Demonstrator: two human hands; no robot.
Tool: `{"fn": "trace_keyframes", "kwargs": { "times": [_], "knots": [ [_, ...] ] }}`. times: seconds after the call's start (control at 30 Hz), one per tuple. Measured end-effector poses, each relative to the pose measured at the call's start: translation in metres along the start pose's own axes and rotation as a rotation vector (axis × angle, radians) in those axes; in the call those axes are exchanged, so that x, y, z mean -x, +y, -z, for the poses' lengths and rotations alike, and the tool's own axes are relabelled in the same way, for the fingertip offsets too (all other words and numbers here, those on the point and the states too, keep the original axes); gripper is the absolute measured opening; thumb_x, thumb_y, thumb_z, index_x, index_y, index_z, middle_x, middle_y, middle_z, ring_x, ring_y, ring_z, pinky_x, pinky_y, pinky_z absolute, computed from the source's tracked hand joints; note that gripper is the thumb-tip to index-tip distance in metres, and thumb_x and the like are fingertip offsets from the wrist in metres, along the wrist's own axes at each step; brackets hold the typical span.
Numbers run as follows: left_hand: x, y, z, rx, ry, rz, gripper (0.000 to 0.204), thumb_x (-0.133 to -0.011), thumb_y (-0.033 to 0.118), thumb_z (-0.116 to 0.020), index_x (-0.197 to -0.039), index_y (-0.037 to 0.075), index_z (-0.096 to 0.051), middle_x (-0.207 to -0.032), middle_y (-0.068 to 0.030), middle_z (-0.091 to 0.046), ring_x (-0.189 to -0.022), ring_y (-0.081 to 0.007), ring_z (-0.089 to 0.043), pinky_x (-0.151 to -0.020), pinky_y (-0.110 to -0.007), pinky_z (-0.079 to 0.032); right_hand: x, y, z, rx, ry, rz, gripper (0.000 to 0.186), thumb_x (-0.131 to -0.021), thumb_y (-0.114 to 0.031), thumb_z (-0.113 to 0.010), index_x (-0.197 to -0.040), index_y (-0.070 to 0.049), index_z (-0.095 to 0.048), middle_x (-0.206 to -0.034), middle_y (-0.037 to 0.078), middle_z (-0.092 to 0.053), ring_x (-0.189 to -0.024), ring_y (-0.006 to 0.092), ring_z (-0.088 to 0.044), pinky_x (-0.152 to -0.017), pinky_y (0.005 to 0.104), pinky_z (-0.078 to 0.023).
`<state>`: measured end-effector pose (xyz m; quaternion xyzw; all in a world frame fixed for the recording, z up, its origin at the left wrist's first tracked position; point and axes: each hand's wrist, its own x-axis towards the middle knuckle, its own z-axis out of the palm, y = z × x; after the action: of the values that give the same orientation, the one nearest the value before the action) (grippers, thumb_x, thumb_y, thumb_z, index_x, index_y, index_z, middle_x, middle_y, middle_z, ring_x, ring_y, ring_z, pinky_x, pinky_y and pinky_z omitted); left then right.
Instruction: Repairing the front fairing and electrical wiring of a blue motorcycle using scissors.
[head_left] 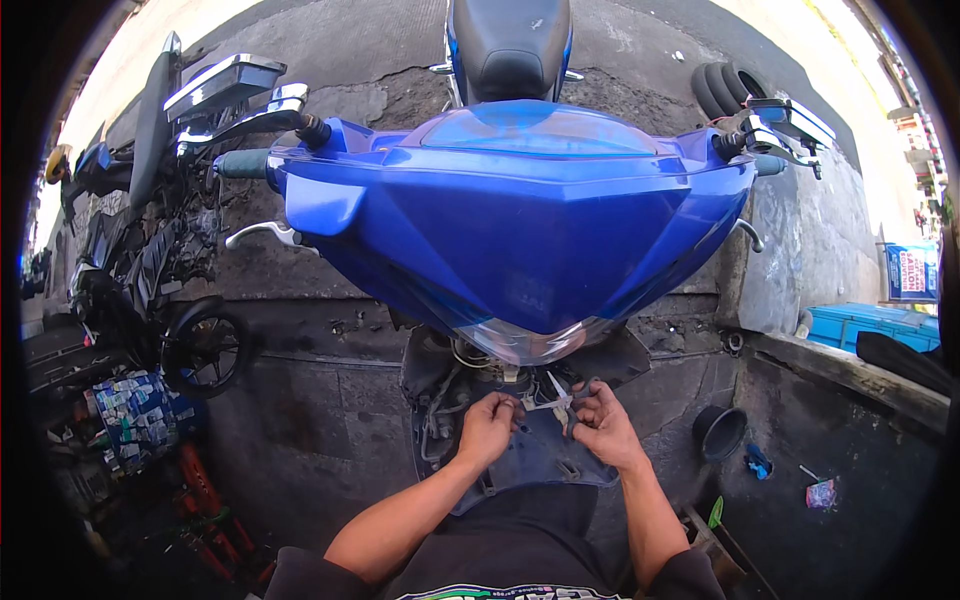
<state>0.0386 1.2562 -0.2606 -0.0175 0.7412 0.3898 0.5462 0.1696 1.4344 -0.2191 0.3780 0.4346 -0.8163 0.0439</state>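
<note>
Our right hand [605, 425] grips pliers [560, 400] just below the blue scooter [510, 215] headlight; our left hand [487, 425] pinches wiring [505, 395] beside them. Right of the scooter, a blue rectangular sign [910, 272] stands above a blue crate [865, 325].

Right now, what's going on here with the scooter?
A person stands at the front of a blue scooter, both hands in under its headlight where wires hang loose. The right hand holds a pair of pliers, tips pointing up toward the wiring. The left hand pinches something small beside the pliers; what it is cannot be told. A second motorcycle stands to the left.
</note>
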Motion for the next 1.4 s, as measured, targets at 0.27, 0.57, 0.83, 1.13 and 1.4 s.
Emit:
{"fn": "trace_keyframes", "kwargs": {
  "times": [0.27,0.57,0.83,1.13,1.4],
  "knots": [
    [0.020,0.003,-0.022,0.167,0.032,-0.175,0.031,-0.092,0.003,-0.064,-0.121,-0.002,-0.053,-0.081,-0.0017,-0.062,-0.070,-0.0055,-0.055,-0.065,-0.022,-0.047,0.005,0.012,-0.004,0.141,0.052,0.003,0.055,-0.076,0.010,-0.066,-0.125,0.001,-0.042,-0.112,0.011,-0.060,-0.082,0.0080,-0.056,-0.069,0.0229,-0.048],
    [0.036,-0.006,-0.022,-0.130,0.125,-0.355,0.034,-0.087,0.011,-0.071,-0.115,-0.002,-0.057,-0.082,-0.0152,-0.068,-0.069,-0.0279,-0.069,-0.063,-0.037,-0.053,0.003,0.009,-0.052,0.514,0.329,0.015,0.054,-0.078,-0.009,-0.074,-0.118,0.009,-0.042,-0.096,0.019,-0.071,-0.077,0.0221,-0.072,-0.067,0.0303,-0.056],
    [0.034,-0.004,-0.020,-0.176,0.105,-0.391,0.032,-0.085,0.009,-0.072,-0.112,0.000,-0.057,-0.089,-0.0180,-0.070,-0.078,-0.0341,-0.071,-0.066,-0.040,-0.055,-0.014,0.032,-0.053,0.640,0.382,-0.013,0.075,-0.076,-0.011,-0.074,-0.134,0.016,-0.035,-0.097,0.022,-0.072,-0.085,0.0245,-0.072,-0.073,0.0329,-0.055],
    [0.003,-0.004,-0.008,-0.839,0.167,-0.283,0.035,-0.085,0.007,-0.059,-0.118,-0.003,-0.059,-0.113,-0.0220,-0.066,-0.099,-0.0348,-0.064,-0.086,-0.043,-0.052,-0.018,0.025,-0.045,0.295,0.425,-0.171,0.072,-0.078,-0.004,-0.074,-0.133,0.018,-0.032,-0.090,0.016,-0.068,-0.079,0.0124,-0.063,-0.065,0.0224,-0.048],
    [-0.091,-0.045,-0.031,-1.518,0.198,-0.418,0.043,-0.095,0.022,-0.044,-0.132,0.003,-0.057,-0.137,-0.0128,-0.057,-0.134,-0.0330,-0.044,-0.109,-0.046,-0.033,-0.018,0.019,-0.044,0.150,0.384,-0.151,0.075,-0.079,-0.001,-0.072,-0.136,0.017,-0.027,-0.085,0.016,-0.067,-0.068,0.0121,-0.061,-0.056,0.0235,-0.046]
  ]
}}
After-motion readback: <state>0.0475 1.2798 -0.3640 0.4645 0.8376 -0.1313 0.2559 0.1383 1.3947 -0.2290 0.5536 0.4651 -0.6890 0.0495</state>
